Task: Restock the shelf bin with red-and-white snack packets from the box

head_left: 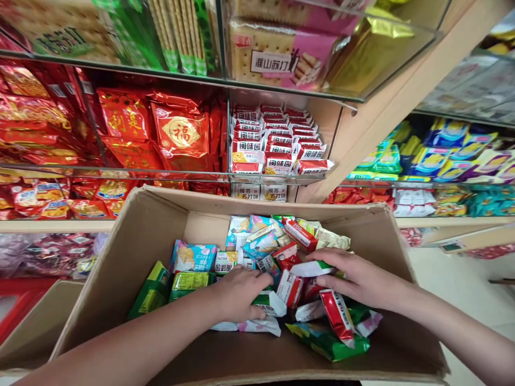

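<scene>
Both my hands are inside an open cardboard box (161, 214) that holds many small wrapped snack packets. My left hand (241, 292) rests over packets near the middle, its fingers apart, touching a green-and-white packet (271, 304). My right hand (350, 271) has its thumb and fingers around a white-and-green packet (309, 268). Between the hands lies a red-and-white packet (289, 288). Below my right hand are a red packet (338, 316) and a green packet (333, 343). Blue packets (195, 257) sit toward the left, beside a dark green one (153, 289).
Behind the box, a glass-fronted shelf holds red bags (181, 128) and stacked red-and-white packets (277, 142). Large cracker packs (277, 53) are above. A wooden post (394, 91) slants at the right. Another cardboard box (40, 321) stands at the lower left.
</scene>
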A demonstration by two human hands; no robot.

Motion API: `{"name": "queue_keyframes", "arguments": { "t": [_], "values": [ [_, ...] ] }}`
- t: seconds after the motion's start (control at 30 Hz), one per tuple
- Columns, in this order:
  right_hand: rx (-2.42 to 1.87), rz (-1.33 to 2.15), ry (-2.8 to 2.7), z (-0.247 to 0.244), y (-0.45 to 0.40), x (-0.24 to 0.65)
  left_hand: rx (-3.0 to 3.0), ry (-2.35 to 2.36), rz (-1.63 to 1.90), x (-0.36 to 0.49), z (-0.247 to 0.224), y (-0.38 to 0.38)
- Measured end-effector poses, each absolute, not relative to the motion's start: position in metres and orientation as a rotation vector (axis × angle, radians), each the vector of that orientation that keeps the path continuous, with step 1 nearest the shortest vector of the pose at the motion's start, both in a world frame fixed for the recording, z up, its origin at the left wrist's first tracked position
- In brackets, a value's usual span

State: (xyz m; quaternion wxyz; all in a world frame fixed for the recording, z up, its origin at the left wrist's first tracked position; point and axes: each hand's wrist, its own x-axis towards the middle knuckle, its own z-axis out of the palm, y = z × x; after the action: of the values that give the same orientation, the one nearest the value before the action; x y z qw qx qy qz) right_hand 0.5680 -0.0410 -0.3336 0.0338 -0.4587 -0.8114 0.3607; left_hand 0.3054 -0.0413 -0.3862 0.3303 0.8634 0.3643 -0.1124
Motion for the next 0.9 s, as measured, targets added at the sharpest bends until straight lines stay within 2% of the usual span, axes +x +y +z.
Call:
{"name": "queue_keyframes", "arguments": {
  "t": [0.13, 0.4, 0.6, 0.73, 0.9],
  "values": [
    [-1.511, 1.277, -2.424, -0.329, -0.054, 0.581, 2.240, 1.048, -0.196, 0.286, -0.373, -0.037],
    [-1.680, 1.236, -2.380, -0.337, -0.065, 0.582, 2.094, 1.403, -0.016, 0.237, -0.372, -0.008],
    [-1.742, 1.312, -2.250, -0.344, -0.062, 0.594, 2.204, 1.716, 0.094, 0.242, -0.355, -0.005],
    [-1.815, 1.374, -2.280, -0.347, -0.068, 0.598, 2.483, 1.444, 0.002, 0.272, -0.355, -0.021],
    [-1.820, 1.260, -2.371, -0.353, -0.064, 0.585, 2.611, 1.086, -0.121, 0.308, -0.385, -0.031]
  ]
}}
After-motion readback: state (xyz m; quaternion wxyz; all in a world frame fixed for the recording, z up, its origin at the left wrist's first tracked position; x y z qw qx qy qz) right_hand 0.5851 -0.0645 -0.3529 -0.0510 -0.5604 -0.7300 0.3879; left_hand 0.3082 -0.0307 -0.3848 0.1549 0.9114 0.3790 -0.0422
